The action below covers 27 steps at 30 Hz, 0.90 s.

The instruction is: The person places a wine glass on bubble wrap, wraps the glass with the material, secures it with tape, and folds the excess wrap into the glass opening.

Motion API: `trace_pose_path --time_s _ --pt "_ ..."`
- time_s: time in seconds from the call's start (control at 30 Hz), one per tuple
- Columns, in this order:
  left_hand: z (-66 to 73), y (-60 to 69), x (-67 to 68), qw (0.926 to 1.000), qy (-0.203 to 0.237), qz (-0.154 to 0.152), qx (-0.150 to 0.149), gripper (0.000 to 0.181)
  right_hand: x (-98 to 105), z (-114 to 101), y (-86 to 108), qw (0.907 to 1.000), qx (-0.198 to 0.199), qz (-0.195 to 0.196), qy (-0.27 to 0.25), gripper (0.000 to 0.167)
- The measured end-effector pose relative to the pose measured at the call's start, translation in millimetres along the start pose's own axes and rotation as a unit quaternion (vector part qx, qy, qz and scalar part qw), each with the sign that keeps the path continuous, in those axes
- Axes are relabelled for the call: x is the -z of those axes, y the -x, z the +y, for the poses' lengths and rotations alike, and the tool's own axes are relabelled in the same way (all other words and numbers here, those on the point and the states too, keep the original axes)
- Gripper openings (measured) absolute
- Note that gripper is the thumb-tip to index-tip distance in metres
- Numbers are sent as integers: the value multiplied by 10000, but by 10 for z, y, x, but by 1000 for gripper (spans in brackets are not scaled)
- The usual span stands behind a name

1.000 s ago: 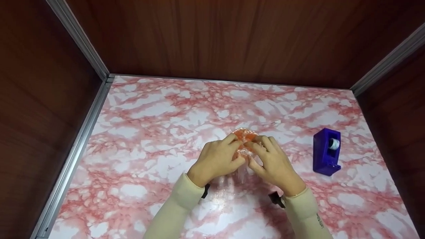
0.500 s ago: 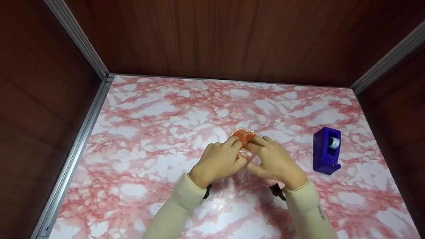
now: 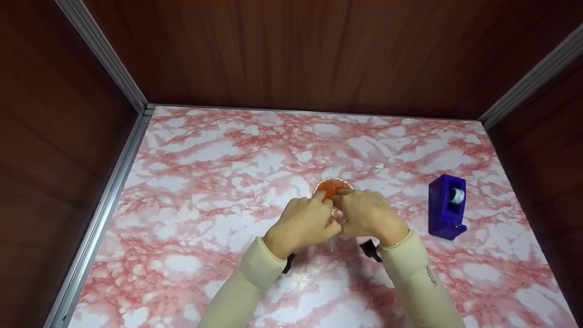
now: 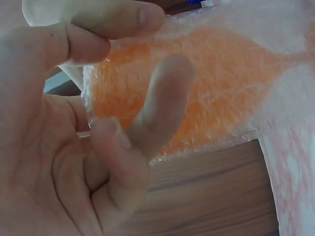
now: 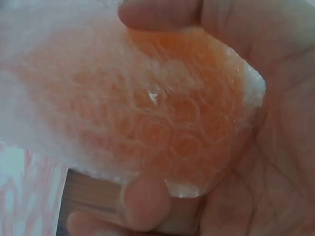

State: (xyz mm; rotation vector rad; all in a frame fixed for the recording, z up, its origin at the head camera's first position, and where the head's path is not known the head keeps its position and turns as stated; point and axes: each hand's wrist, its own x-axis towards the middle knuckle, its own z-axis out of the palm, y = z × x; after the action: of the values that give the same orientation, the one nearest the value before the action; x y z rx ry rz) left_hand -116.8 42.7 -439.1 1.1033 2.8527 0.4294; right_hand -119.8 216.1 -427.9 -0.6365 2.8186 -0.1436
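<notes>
An orange stemmed glass (image 4: 221, 83) stands wrapped in clear bubble wrap (image 5: 152, 130). Its bowl narrows to a stem in the left wrist view. From the head, the orange opening (image 3: 331, 187) shows just beyond the fingers. My left hand (image 3: 303, 223) holds the wrapped rim from the left with bent fingers. On the other side, my right hand (image 3: 371, 214) grips the wrapped bowl, its fingers bent over the top edge. Both hands meet at the near side of the rim. The foot of the glass is hidden under the hands in the head view.
A purple tape dispenser (image 3: 446, 207) with a roll of clear tape stands to the right on the red-and-white marbled table (image 3: 218, 150). Dark wood panels (image 3: 282, 54) with metal edge strips enclose the back and both sides.
My right hand has moved left and turned inward over the rim, its fingers bending more. The wrap that crossed the opening has gone down, so more orange shows. My left hand shifted slightly.
</notes>
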Motion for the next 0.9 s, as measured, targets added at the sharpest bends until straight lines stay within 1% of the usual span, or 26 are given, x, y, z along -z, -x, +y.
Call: trace_pose_path --time_s 0.1,0.17,0.2,0.3,0.37,0.47,0.53,0.57,0.67,0.77,0.9 --pt "7 -2 -4 9999 -49 91 -56 23 8 -24 -12 9995 -149 -249 113 51" --pt "21 -20 13 10000 22 76 -40 26 -5 -31 -1 9994 -184 -239 181 54" --pt "27 -33 22 10000 45 59 -13 28 -16 -29 6 9995 -184 -175 191 53" --pt "46 -69 45 9999 111 21 99 33 -67 -11 22 9996 -35 205 191 49" --pt "52 -86 49 9997 132 10 184 35 -110 12 29 9981 211 574 102 41" --pt "54 -85 35 9996 130 -1 249 37 -174 54 41 9916 650 1108 -130 26" --pt "55 -72 20 9995 142 -5 286 37 -207 83 43 9859 908 1375 -285 17" --pt "54 -62 10 9995 129 -5 284 36 -218 94 45 9836 1009 1449 -356 15" --pt "50 -33 -19 9996 76 18 259 31 -243 119 46 9786 1238 1590 -421 20" --pt "42 -17 -38 9996 83 122 222 31 -259 127 56 9751 1383 1682 -421 22" --pt "39 -17 -56 9988 181 418 174 37 -300 139 66 9712 1391 1887 -434 20"
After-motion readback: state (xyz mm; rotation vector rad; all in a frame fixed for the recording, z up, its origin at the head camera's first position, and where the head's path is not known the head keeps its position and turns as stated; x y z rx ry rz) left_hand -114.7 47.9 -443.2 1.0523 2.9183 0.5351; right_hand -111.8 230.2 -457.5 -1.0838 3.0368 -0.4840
